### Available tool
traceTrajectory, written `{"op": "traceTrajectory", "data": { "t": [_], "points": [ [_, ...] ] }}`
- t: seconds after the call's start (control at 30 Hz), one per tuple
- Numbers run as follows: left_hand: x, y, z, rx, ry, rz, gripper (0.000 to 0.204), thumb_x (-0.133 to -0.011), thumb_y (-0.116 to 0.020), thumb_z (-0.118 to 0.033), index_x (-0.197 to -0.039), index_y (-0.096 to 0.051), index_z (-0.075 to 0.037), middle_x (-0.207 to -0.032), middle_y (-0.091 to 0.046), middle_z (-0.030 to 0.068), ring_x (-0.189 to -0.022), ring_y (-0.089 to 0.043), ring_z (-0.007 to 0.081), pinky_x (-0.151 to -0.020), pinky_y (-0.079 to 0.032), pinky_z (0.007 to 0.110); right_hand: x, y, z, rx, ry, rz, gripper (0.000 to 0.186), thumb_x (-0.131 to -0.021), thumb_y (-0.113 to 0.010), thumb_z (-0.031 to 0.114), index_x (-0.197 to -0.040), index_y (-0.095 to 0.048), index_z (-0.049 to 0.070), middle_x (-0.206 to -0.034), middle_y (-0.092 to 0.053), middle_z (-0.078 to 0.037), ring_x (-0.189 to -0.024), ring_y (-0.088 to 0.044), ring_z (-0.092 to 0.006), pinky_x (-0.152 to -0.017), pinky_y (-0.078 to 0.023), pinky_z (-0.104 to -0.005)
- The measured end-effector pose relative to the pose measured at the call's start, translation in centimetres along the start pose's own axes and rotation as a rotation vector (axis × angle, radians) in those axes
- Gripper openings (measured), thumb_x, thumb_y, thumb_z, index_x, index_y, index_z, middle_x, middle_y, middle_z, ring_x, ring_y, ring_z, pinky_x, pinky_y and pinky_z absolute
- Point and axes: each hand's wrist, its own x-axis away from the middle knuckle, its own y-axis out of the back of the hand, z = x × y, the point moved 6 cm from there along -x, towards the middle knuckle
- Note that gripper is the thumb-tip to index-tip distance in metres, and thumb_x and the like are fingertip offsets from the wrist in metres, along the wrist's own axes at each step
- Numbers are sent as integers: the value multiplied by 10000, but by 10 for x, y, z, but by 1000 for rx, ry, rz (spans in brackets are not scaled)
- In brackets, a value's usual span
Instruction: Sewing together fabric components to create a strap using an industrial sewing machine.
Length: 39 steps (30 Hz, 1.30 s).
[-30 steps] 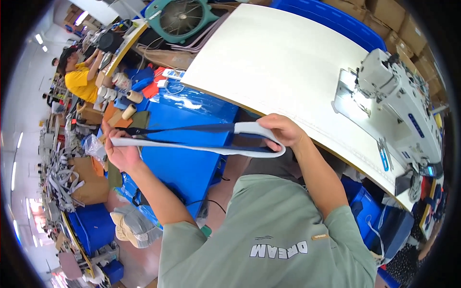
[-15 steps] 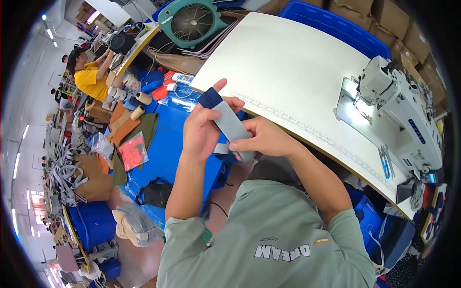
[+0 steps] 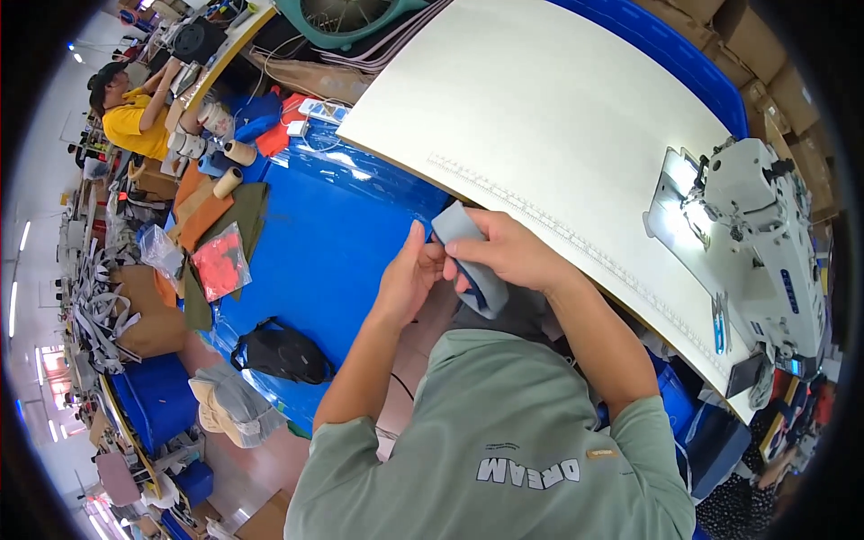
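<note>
A grey fabric strip with a navy edge is folded over in my right hand. That hand is closed on it, thumb pressed across the grey face and fingers curled underneath. My left hand is close beside the strip's left side. Its thumb points up, apart from the strip, and its fingertips reach toward my right fingers; some are hidden there. Both hands are in front of my body, near the front edge of the white sewing table.
A white sewing machine with its lamp lit stands at right, blue-handled snips nearby. At left, a blue-covered surface bears a black bag, thread cones and fabric pieces. A person in yellow works far left.
The strip was stretched out between both hands; now it is folded and lower, in my right hand. My left hand has let go of its navy end. The view has shifted slightly.
</note>
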Motion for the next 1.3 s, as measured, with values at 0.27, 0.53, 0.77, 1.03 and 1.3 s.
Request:
{"op": "traceTrajectory", "data": {
  "t": [0.27,0.53,0.77,1.03,1.3],
  "points": [
    [-21,0,-33,181,-281,-270,423,-1056,-520,-273,-1364,-513,17,-1110,-681,158,-1082,-657,269,-961,-520,426,-11,-14,-6,306,-58,-131,326,-914,-761,156,-1180,-652,2,-910,-695,-87,-741,-681,-146,-706,-548,-298],
    [-17,36,-89,432,-622,-475,316,-1093,-447,-202,-1351,-493,-24,-1065,-624,123,-1014,-628,268,-997,-509,430,54,5,-14,1260,310,-771,748,-762,-761,41,-1469,-525,110,-993,-622,-129,-890,-635,-353,-769,-540,-420],
    [-14,153,-117,528,-763,-692,341,-1114,-368,-208,-1322,-533,5,-1150,-640,155,-1069,-639,293,-995,-532,438,137,57,-1,512,798,-1166,444,-872,-631,-86,-1307,-631,3,-960,-551,-18,-894,-555,-132,-878,-475,-267],
    [-26,163,-111,456,-610,-736,484,-1105,-282,-254,-1321,-554,83,-1192,-662,193,-1101,-645,288,-996,-542,412,172,45,-10,116,804,-805,548,-833,-665,-68,-1373,-591,-7,-1026,-551,-4,-944,-549,-96,-860,-458,-226],
    [-7,166,-165,613,-611,-408,388,-1085,-427,-273,-1216,-569,64,-1102,-691,175,-917,-687,269,-758,-612,351,158,24,-31,206,59,-199,638,-881,-808,148,-1463,-575,33,-903,-657,1,-817,-544,-60,-784,-460,-228]
  ]
}}
